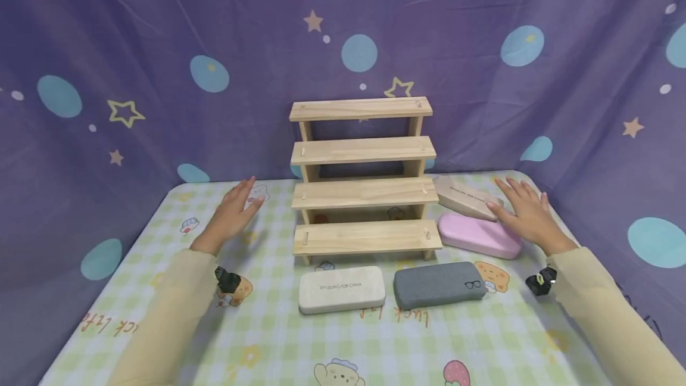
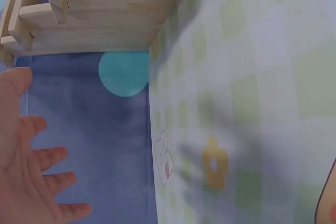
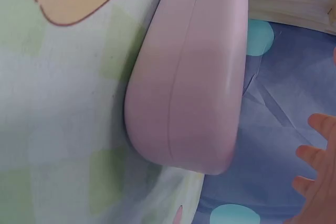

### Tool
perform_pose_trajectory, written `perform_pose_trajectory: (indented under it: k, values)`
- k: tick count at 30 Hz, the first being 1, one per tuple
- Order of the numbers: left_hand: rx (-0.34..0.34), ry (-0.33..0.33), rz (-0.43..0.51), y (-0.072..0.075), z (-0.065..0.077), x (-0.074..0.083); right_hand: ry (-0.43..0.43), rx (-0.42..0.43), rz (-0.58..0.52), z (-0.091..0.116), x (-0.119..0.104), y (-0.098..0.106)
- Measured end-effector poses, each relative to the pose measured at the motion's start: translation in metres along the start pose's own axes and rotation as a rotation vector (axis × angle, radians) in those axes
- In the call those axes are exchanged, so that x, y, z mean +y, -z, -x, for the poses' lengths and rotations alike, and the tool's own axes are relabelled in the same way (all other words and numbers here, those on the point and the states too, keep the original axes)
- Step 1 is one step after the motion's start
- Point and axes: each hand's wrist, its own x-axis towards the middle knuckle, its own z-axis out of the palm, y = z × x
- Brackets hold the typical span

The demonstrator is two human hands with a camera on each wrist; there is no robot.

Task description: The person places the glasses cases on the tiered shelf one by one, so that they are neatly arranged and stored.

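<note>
My left hand (image 1: 231, 213) hovers over the left side of the table with fingers spread, holding nothing. In the left wrist view its fingers (image 2: 50, 158) stand apart against the purple cloth. On the right, my right hand (image 1: 527, 213) is held with straight fingers above the outer end of a pink glasses case (image 1: 477, 236). A beige glasses case (image 1: 465, 196) lies behind the pink one. Toward the front lie a white glasses case (image 1: 342, 290) with printed lettering and a dark grey glasses case (image 1: 439, 285) with a small glasses drawing. All four cases are closed.
A four-step wooden shelf (image 1: 367, 193) stands at the back middle, its steps bare. A green-checked cloth (image 1: 268, 338) with cartoon prints covers the table. Purple curtains (image 1: 257, 28) with stars and dots enclose the back and sides.
</note>
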Motion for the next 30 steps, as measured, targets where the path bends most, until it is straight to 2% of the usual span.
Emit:
perform_pose_trajectory:
  k: [8, 14, 19, 23, 30]
  values:
    - [0.053, -0.052, 0.151, -0.005, 0.000, 0.012, 0.036, 0.033, -0.066, -0.001, 0.005, -0.005]
    - [0.107, -0.065, 0.321, -0.014, 0.000, 0.017, 0.104, 0.066, -0.147, -0.004, 0.007, -0.011]
    - [0.143, -0.067, 0.546, -0.024, 0.000, 0.025, 0.108, 0.038, -0.172, -0.004, 0.007, -0.014]
    - [0.146, -0.074, 0.704, -0.029, -0.001, 0.037, 0.098, 0.008, -0.185, -0.005, 0.010, -0.015]
    - [0.154, -0.077, 0.824, -0.039, -0.005, 0.053, 0.079, -0.043, -0.221, -0.013, 0.017, -0.017]
